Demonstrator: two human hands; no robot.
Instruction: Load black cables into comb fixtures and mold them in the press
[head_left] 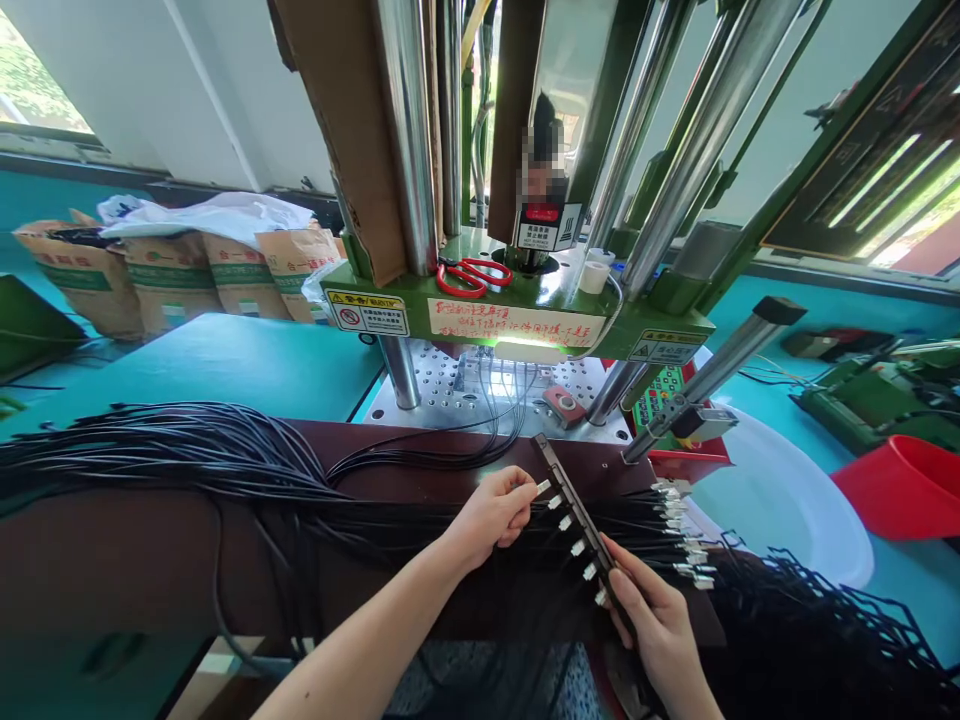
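Observation:
My right hand (651,612) grips the lower end of a long dark bar (574,498), which slants up and left over the brown table. Several small white connectors (577,547) stick out along the bar's left edge. Close to the bar's upper part, my left hand (495,512) pinches a white connector (543,488) between thumb and fingertips. Whether that connector touches the bar I cannot tell. Black cables (420,520) run behind both hands. Their white-connector ends (684,540) lie bunched at the table's right edge.
A green press (540,290) with steel columns stands ahead; red-handled scissors (472,276) lie on it. Wires rest in its lit perforated bed (435,378). A thick cable bundle (187,450) covers the left of the brown table (112,560). A red bucket (900,490) is right.

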